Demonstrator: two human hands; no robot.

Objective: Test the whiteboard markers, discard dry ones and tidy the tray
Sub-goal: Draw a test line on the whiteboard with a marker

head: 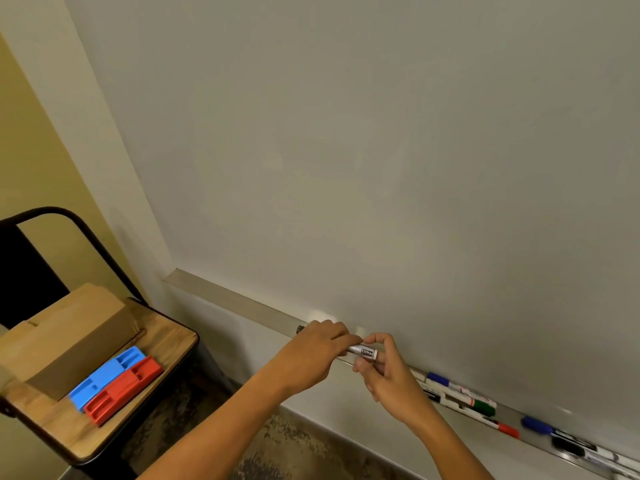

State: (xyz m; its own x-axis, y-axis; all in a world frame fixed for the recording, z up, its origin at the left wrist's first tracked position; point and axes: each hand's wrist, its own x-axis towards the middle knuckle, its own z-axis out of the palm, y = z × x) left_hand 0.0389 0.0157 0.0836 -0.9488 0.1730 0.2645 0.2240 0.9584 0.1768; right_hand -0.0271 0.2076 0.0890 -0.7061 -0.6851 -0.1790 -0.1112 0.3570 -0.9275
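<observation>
Marker (363, 351) lies crosswise between my two hands, just in front of the whiteboard tray (242, 303) near the middle of its front edge; its long axis runs left to right, roughly along the tray; my right hand (384, 375) pinches the labelled barrel with curled fingers (375, 339), and my left hand (318, 348) closes round the other end, which it hides, so I cannot tell whether a cap sits there; I judge the next move is a straight pull apart along that axis, each hand equally near; the whiteboard (381, 150) stands directly behind for a test stroke; other markers (464, 396) lie in the tray toward its right end, well apart from my hands.
</observation>
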